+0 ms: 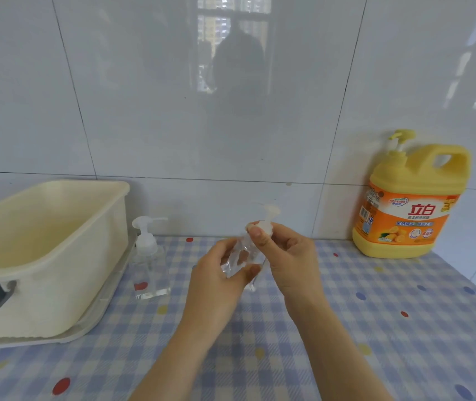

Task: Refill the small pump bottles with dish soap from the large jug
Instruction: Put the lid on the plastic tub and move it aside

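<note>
Two grips, one twist, before pouring

Back right, the large jug (410,204) is standing untouched; the left hand (213,277) is gripping the clear bottle (236,257), steadying it, while the right hand (289,256) is pinching its pump collar (264,227), probably to unscrew it.

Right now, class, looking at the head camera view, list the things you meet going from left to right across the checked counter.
Cream plastic tub → clear standing pump bottle with white pump → clear small pump bottle, held up → big yellow dish-soap jug with orange label.
</note>
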